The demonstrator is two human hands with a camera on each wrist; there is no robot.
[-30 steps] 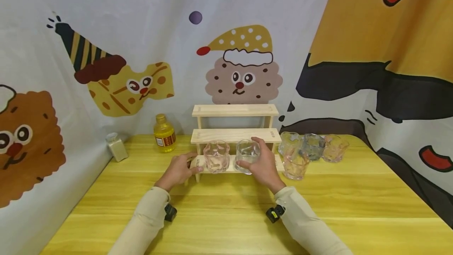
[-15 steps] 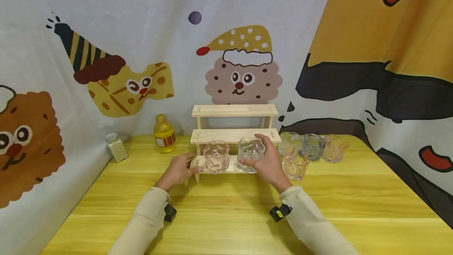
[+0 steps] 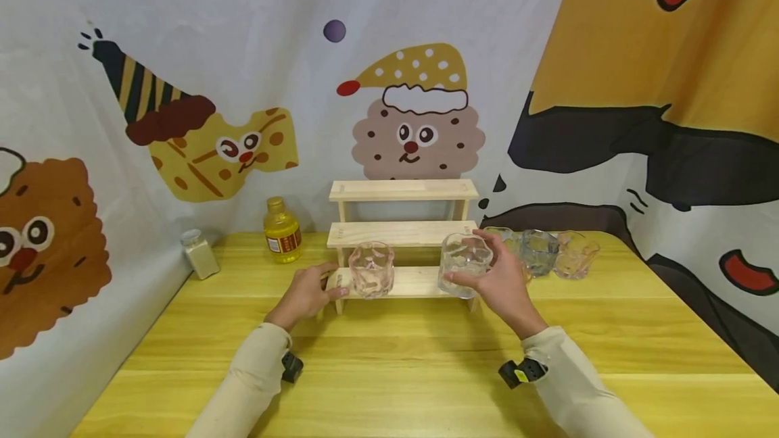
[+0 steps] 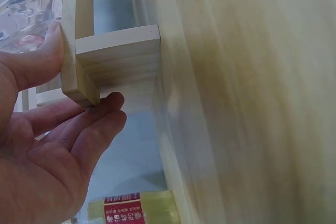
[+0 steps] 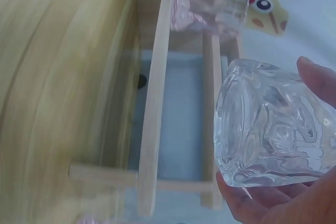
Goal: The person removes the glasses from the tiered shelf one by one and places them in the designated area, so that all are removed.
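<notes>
Clear glass (image 3: 464,257): just right of ctr in head frame, at rack's (image 3: 395,232) right end; prob. hefty for its size, stiff, slick, breakable; best hold prob. round sides, thumb opp. fingers
R hand (image 3: 506,284): grasping clear glass, thumb on near side
L hand (image 3: 306,294): gripping rack's left end; wood looks light, stiff
Pink glass (image 3: 372,270): ctr, on low step; likely equally fragile

Six glasses (image 3: 460,257), one three-tiered rack (image 3: 398,233), one bottle (image 3: 282,234), one jar (image 3: 201,257)
</notes>
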